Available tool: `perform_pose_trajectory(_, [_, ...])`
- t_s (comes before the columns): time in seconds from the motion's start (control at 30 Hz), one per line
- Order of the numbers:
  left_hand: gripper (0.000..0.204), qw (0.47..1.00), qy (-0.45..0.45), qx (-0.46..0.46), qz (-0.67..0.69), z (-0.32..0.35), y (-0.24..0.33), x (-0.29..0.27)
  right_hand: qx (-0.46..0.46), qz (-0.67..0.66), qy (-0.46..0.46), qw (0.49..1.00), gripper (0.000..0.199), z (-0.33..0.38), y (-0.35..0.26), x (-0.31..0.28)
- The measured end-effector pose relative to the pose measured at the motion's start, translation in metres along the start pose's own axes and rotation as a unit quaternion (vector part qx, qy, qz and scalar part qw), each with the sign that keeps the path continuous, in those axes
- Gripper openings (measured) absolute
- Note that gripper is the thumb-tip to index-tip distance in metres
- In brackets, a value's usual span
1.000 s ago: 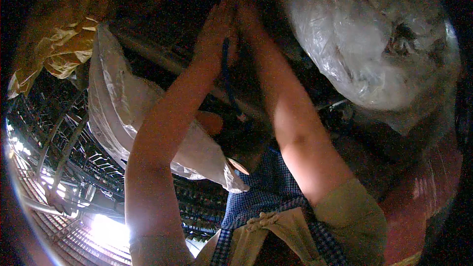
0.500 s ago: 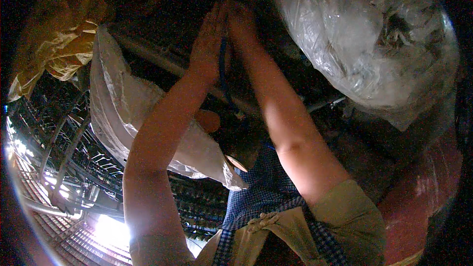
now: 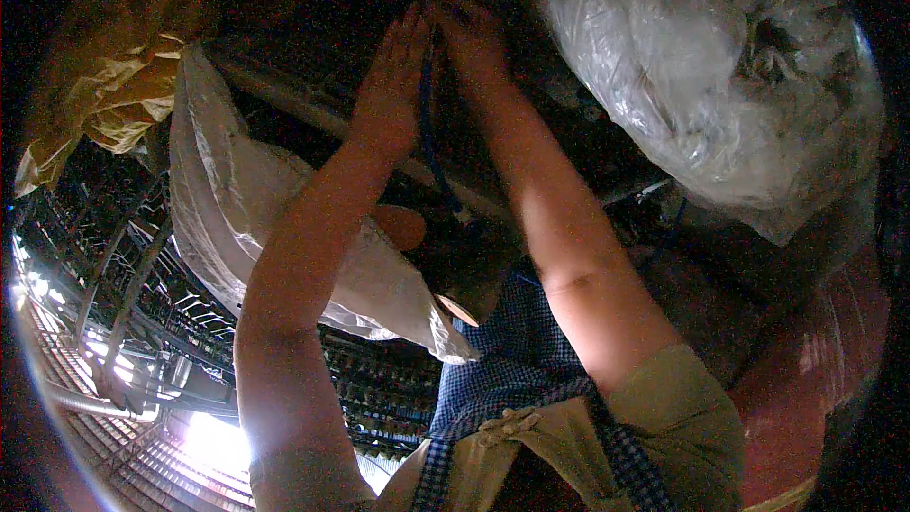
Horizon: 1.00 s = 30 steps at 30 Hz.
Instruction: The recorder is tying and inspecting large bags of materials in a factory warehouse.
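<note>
My left hand (image 3: 393, 76) and my right hand (image 3: 471, 45) are raised together at the top middle, in deep shadow. Their fingertips meet in a pinch at the upper end of a thin blue cord (image 3: 427, 123). The cord hangs in a slight curve between my wrists, down to a dark area in front of my checked apron (image 3: 512, 332). What else the fingertips touch is too dark to see. A whitish plastic sheet (image 3: 275, 180) hangs behind my left forearm.
A large clear plastic-wrapped bundle (image 3: 682, 76) fills the upper right. Yellowish-brown wrapping (image 3: 123, 85) hangs at the upper left. A pale bar (image 3: 294, 100) runs slantwise behind my arms. Dark metal racks stand lower left, and a reddish surface (image 3: 806, 379) lies at right.
Both hands have shifted slightly; my wrists are a little farther apart and more of the blue cord shows between them. The fingertips stay together.
</note>
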<state>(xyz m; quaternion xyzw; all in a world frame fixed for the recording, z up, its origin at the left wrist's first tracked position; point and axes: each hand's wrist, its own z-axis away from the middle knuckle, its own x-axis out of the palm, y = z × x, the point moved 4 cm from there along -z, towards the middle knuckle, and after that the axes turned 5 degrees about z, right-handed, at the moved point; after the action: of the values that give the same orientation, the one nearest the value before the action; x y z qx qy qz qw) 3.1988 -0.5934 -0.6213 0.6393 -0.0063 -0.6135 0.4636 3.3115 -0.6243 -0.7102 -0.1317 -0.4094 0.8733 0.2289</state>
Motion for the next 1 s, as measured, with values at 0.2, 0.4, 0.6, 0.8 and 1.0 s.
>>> perform_pose_trajectory(0.2, [0.054, 0.996, -0.018, 0.059, -0.062, -0.004, 0.015, -0.012, -0.018, 0.075, 0.101, 0.992, 0.044, 0.008, -0.022, -0.002])
perform_pose_trajectory(0.4, [0.053, 0.988, -0.063, 0.099, -0.101, -0.008, 0.019, -0.025, -0.07, -0.007, -0.147, 0.987, 0.038, -0.002, -0.029, -0.033])
perform_pose_trajectory(0.6, [0.062, 0.998, -0.045, 0.024, 0.039, -0.009, 0.015, -0.03, -0.116, 0.017, -0.118, 0.986, 0.031, -0.012, -0.011, -0.032])
perform_pose_trajectory(0.8, [0.061, 0.997, -0.072, 0.003, -0.021, -0.004, 0.007, -0.024, -0.089, -0.006, -0.096, 0.991, 0.028, 0.003, -0.023, -0.03])
perform_pose_trajectory(1.0, [0.057, 0.996, -0.068, 0.032, -0.042, -0.004, 0.006, -0.023, -0.081, 0.069, -0.08, 0.991, 0.029, 0.005, -0.034, -0.026])
